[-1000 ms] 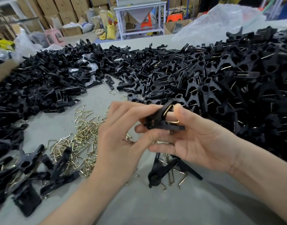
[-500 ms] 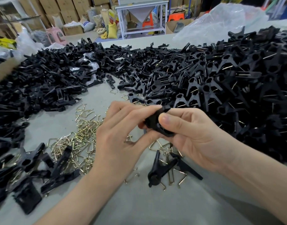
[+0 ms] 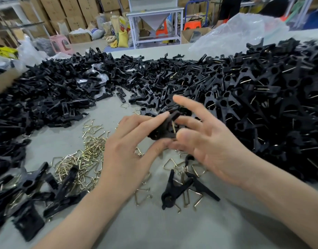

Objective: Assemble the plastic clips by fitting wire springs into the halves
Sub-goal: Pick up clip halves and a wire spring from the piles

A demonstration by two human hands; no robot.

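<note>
in the head view, the left hand (image 3: 129, 153) pinches a black clip (image 3: 161, 131) between the thumb below and the fingertips on top, holding it above the grey table (image 3: 154, 229) near the middle of the frame. a brass wire spring (image 3: 173, 127) shows in the side of the clip that faces the right hand (image 3: 215, 148). the right hand is blurred, its fingers spread and straight, gripping nothing; its thumb lies just beside the clip, and whether it touches cannot be told. loose springs (image 3: 82, 159) lie scattered on the table beside the left hand. clip halves (image 3: 50, 97) are heaped on the left, and sprung clips (image 3: 266, 105) are piled on the right. another clip (image 3: 172, 194) lies flat on the table below the hands, among a few springs.
</note>
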